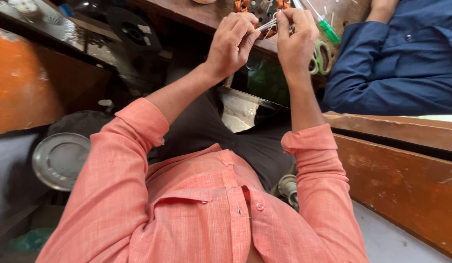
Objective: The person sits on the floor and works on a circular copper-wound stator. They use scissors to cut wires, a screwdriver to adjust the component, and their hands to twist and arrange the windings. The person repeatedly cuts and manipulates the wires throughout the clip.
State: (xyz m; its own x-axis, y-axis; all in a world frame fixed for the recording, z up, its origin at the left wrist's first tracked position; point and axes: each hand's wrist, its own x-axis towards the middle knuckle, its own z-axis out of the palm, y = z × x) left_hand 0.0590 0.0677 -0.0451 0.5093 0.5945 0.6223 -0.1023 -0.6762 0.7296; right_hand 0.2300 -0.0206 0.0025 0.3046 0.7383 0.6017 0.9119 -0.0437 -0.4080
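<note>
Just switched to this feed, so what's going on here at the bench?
A person in an orange shirt holds a thin metal tool between both hands, left hand and right hand, at the edge of a wooden bench. Green-handled scissors and a green screwdriver lie beside them. Another person's blue sleeve rests nearby.

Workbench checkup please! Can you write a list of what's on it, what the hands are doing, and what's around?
Surface: brown wooden workbench, worn.
Job's things: thin pale wires pinched between both hands, over a copper-wound motor part.
Clutter: green-handled scissors, green screwdriver.
Hands: left hand and right hand both pinch the wires.
Cables: nothing seen beyond the wires.
Surroundings: metal plate lower left; another person's blue sleeve at right.
</note>
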